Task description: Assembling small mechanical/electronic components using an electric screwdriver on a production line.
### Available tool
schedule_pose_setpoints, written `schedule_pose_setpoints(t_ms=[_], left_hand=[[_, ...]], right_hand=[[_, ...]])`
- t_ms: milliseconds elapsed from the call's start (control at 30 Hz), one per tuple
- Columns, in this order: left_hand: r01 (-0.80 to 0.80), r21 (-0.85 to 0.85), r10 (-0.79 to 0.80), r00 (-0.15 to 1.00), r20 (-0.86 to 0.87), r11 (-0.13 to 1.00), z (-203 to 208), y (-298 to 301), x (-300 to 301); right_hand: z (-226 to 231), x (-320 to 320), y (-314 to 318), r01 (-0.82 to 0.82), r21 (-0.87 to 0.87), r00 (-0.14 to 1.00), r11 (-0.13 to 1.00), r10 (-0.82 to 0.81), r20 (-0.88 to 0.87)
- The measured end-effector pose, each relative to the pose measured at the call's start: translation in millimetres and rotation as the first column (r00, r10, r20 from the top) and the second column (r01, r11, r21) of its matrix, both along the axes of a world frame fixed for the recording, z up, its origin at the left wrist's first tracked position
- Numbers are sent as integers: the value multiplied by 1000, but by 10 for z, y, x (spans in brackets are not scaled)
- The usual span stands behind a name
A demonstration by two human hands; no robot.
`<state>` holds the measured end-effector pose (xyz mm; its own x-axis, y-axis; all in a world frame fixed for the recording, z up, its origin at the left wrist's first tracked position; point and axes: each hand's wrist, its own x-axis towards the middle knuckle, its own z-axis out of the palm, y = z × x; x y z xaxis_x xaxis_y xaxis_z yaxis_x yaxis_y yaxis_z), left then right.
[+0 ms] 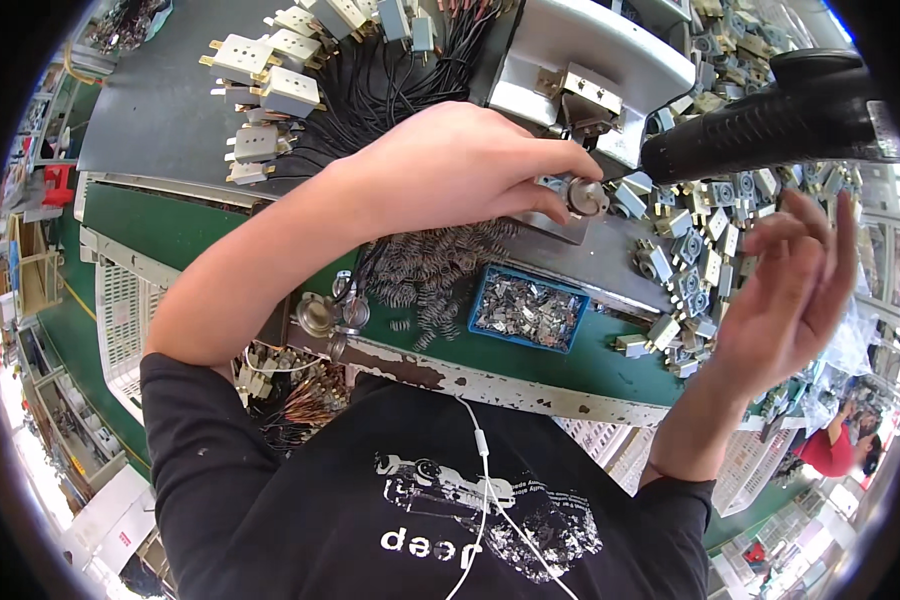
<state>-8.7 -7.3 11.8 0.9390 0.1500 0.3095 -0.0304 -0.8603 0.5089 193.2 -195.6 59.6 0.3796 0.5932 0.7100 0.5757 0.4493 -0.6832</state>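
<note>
My left hand (470, 165) reaches across the bench to the foot of a grey metal machine. Its thumb and fingers close around a small round metal part (587, 198), which looks like a silver knob; whether it is fixed to the machine is hidden. Just above it, metal fixture blocks (592, 92) sit in the machine's white frame (660, 60). My right hand (785, 290) is raised at the right, fingers stretched out and a little blurred, with nothing visible in it. Beside that hand lies a heap of grey and cream plug bodies (695, 255).
A black cylindrical handle (760, 125) juts in from the right. Coil springs (425, 275) lie in a heap, next to a blue tray (478, 320) of small metal pieces. Corded plugs (290, 90) lie at the back left, metal cups (318, 315) by the front edge.
</note>
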Motion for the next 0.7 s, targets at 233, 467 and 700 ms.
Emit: schedule_pose_setpoints(t_ms=[233,467,700], left_hand=[[-32,-20,25,955,-294,999,-195,43,77],[-48,143,82,966,-245,989,-225,-91,48],[-12,160,57,960,-276,987,-195,-114,87]], right_hand=[[220,360,327,25,200,999,979,-30,25],[449,-28,755,-531,92,788,842,530,-313],[643,-256,505,-337,276,857,900,415,-306]])
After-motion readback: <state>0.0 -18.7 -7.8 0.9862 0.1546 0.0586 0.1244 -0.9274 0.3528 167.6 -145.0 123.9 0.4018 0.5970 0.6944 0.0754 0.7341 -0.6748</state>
